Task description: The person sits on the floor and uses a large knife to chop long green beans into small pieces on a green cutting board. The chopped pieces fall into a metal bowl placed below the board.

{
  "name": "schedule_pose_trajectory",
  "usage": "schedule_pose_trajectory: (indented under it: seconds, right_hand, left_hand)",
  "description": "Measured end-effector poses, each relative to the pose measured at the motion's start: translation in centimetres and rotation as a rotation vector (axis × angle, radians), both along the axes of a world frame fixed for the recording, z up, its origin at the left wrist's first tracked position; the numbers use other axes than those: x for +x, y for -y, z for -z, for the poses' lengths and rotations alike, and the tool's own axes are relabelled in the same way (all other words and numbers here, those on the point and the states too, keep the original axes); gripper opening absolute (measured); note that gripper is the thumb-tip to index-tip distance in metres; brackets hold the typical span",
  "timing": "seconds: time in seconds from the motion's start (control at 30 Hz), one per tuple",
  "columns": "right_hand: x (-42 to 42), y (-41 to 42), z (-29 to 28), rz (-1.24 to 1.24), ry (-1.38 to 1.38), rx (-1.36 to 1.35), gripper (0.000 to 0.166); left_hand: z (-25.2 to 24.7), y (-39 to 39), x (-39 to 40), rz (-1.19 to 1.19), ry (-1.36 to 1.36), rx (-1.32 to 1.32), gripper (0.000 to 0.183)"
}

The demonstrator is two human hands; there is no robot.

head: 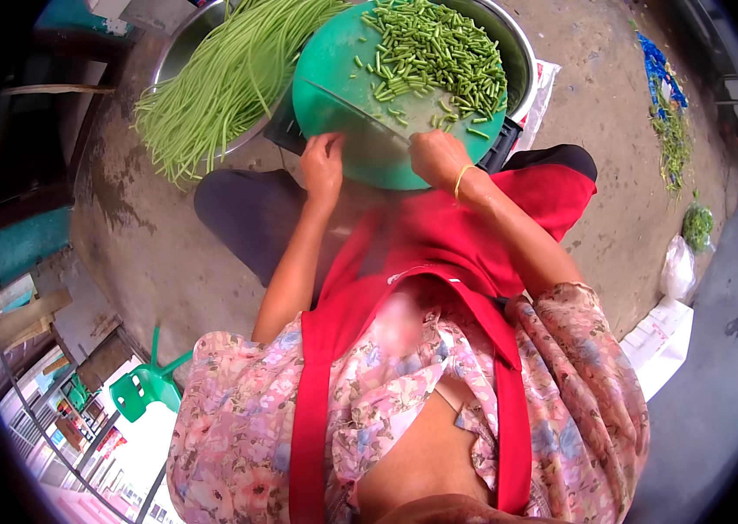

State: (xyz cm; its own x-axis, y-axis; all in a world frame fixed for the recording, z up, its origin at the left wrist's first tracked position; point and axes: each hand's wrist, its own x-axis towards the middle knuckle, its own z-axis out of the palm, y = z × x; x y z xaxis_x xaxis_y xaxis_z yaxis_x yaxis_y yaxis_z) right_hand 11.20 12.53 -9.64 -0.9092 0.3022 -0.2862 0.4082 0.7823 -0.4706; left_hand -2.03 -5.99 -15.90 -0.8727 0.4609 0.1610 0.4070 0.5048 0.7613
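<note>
My right hand [438, 157] grips a knife [357, 112] by its handle. Its long blade slants up and left over a round green cutting board [323, 62]. At the board's lower left edge is my left hand [322, 165], fingers drawn together; whether anything is pinched in them is unclear. Short cut pieces of green stalk [451, 49] are heaped on the board's upper right, with a few scattered lower down. Left of the board, a thick bundle of long, thin green stalks [225, 85], resembling yardlong beans, hangs over the rim of a steel basin [169, 56].
Another steel basin [529, 65] stands behind the board, and a black crate [501, 145] shows beneath it. Blue plastic with plant scraps [669, 118], bagged greens [698, 226] and a white box [657, 344] lie to the right. A green plastic chair [146, 393] is at lower left.
</note>
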Motion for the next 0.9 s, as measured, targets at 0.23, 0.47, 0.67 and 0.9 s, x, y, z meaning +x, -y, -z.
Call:
schedule_pose_trajectory:
  seconds: [0.23,0.47,0.67,0.9]
  right_hand:
    - [1.5,0.4,0.3,-0.026,-0.002,-0.027,0.014]
    - [7.1,0.4,0.1,0.563,-0.324,-0.229,0.019]
    - [10.5,3.0,1.1,1.070,-0.390,-0.512,0.026]
    - [6.0,4.1,0.5,1.091,-0.504,-0.676,0.030]
  left_hand:
    - [0.1,1.6,0.0,0.013,-0.025,-0.173,0.052]
    - [1.0,-2.5,-1.2,0.442,-0.290,-0.408,0.141]
    - [1.4,-9.9,-6.6,0.541,-0.419,-0.364,0.142]
    - [0.8,-19.6,-9.7,0.672,-0.435,-0.236,0.139]
